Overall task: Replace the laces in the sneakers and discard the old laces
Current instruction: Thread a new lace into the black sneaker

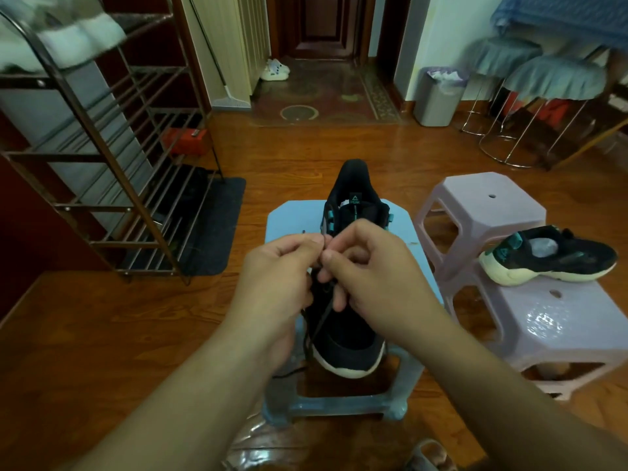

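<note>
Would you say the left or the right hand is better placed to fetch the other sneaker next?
Probably the right hand: the second sneaker lies on the pink stool on that side, while the left hand would have to cross over.

A metal shoe rack stands on the left, on the brown wood floor. A dark mat lies under its low end, and an orange box sits behind it. A blue stool is in the middle. Two pink stools stand on the right, one just beside the other. A grey bin with a bag in it stands by the wall. Two tall stools with grey-blue covers are near it. White slippers lie by the dark door, at the far end of a patterned rug.
</note>
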Demonstrator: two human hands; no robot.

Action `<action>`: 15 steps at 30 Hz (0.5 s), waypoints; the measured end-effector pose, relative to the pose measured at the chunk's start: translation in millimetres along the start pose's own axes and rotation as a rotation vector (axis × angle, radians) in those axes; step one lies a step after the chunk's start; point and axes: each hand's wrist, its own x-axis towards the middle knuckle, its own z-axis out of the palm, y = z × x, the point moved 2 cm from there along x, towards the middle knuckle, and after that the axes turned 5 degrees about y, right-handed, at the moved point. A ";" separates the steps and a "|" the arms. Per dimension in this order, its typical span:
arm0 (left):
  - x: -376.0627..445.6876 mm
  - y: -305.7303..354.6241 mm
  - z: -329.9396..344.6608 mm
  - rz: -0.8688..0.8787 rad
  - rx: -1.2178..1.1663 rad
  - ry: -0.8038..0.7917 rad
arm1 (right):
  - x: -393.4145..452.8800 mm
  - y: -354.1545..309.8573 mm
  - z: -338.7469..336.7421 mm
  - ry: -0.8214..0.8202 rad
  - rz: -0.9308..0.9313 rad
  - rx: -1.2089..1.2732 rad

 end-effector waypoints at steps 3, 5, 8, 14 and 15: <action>29.9 -0.8 -12.8 -0.009 0.175 0.027 | 4.4 3.7 -14.8 -0.018 0.008 -0.123; 42.0 4.0 -15.6 0.011 0.284 -0.082 | 14.1 8.2 -32.8 0.202 -0.174 -0.410; 49.1 6.5 -13.8 0.241 0.746 -0.167 | 28.2 11.7 -35.5 0.281 -0.397 -0.758; 55.3 1.7 -8.9 0.357 1.004 -0.126 | 31.1 29.9 -21.8 0.310 -0.492 -0.931; 57.4 2.6 -8.5 0.357 1.013 -0.129 | 31.4 29.0 -20.8 0.313 -0.490 -0.927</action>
